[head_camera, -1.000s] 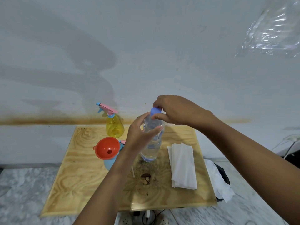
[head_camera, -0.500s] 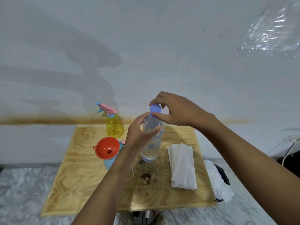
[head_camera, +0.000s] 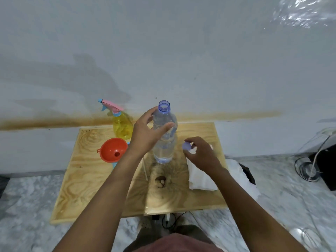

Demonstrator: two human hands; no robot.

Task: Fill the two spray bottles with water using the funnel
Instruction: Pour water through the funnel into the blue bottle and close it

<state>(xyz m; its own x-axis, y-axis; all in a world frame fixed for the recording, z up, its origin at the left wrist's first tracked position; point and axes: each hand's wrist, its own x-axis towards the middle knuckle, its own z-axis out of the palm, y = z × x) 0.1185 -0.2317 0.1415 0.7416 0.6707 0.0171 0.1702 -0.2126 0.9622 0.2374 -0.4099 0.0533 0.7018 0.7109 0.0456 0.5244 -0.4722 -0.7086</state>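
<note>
A clear plastic water bottle (head_camera: 164, 148) stands upright on the wooden board (head_camera: 87, 182), its blue neck uncapped. My left hand (head_camera: 145, 132) is wrapped around its upper half. My right hand (head_camera: 201, 154) is to the right of the bottle, low over the board, pinching the blue cap (head_camera: 187, 146). An orange funnel (head_camera: 113, 151) sits in the mouth of a blue spray bottle (head_camera: 115, 164), mostly hidden under the funnel and my left forearm. A yellow spray bottle (head_camera: 122, 127) with a pink trigger head stands at the back left of the board.
A folded white cloth (head_camera: 201, 179) lies on the board's right side under my right wrist. More white cloth and a black object (head_camera: 247, 173) lie off the right edge. Cables and a dark box (head_camera: 325, 164) sit at far right. The wall is close behind.
My right hand lifted the blue cap off the water bottle and moved down to the right with it. The bottle's neck now stands uncovered. My left hand kept its hold.
</note>
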